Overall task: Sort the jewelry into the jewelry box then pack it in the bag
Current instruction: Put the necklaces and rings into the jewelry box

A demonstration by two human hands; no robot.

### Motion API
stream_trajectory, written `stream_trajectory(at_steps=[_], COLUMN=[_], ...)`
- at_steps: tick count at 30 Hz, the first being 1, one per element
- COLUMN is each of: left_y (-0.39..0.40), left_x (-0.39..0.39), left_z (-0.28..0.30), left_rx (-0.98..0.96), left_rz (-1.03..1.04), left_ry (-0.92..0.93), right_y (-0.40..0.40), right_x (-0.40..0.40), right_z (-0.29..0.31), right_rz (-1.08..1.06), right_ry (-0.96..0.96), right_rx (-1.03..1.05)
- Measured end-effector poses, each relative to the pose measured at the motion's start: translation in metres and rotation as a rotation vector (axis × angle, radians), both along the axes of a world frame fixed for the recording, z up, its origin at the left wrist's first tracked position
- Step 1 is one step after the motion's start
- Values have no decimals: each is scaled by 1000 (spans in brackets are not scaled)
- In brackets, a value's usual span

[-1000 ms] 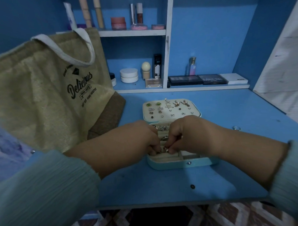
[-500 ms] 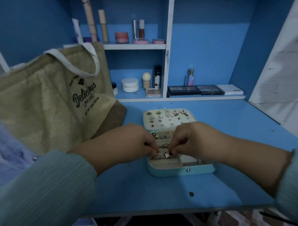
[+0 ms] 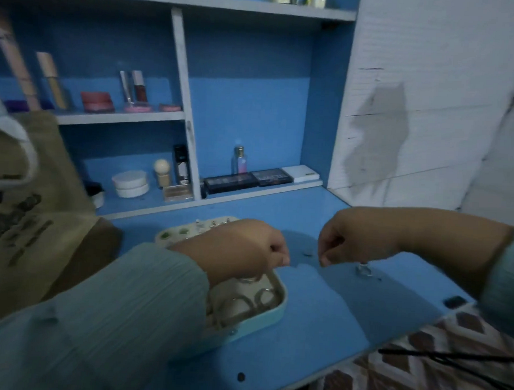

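Blue table [image 3: 318, 309] under dim light, blue shelving with cosmetics behind; frame is motion-blurred throughout. Landmark: jewelry box [image 3: 253, 309], open, pale, resting on the table. Its lid [image 3: 177, 234] stands behind it, studded with small earrings, mostly covered by the left forearm. Left hand [image 3: 247, 247] directly above the box's far half, fingers curled with tips pressed together; whether anything is pinched there, cannot tell. The sleeve [image 3: 121, 315] hides the box's left half. In the visible right part of the box, several ring-like loops [image 3: 245, 303], detail unreadable. Right hand [image 3: 348, 240] well to the right of the box, raised over the table, thumb and forefinger drawn together; contents of that grip too small to make out. A small metallic piece [image 3: 364, 270] lies on the table right of the box, just under that hand; shape unclear. Bag [image 3: 28, 214], tan with dark lettering, left of the box, cut off by the frame edge.
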State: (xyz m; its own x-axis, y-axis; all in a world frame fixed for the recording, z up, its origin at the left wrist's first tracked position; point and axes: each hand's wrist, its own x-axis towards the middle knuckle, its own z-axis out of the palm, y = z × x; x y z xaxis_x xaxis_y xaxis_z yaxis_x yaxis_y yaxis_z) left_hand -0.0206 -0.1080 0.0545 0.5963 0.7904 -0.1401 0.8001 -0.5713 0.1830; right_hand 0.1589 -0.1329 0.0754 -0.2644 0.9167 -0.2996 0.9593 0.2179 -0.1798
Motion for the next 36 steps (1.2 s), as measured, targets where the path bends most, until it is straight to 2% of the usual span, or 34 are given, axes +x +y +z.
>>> stream_trajectory(at_steps=[8,13,21,31,36], left_y=[35,46,58,60,42], left_x=[62,79,87,73,36], left_z=[-23,-39,-46,-43,-22], left_rx=[52,105,90,71,42], left_rz=[-49,-47,-14,15,41], left_ry=[100,174,142,99,-35], right_y=[-5,-4,6,4,4], right_x=[65,69,58,43,21], right_z=[-10,-38,-59,-47,-39], right_rz=[-183,-199,-268,-242,-167], right_ry=[-80,-82,-95,128,237], right_rx=[63,102,138,185,275])
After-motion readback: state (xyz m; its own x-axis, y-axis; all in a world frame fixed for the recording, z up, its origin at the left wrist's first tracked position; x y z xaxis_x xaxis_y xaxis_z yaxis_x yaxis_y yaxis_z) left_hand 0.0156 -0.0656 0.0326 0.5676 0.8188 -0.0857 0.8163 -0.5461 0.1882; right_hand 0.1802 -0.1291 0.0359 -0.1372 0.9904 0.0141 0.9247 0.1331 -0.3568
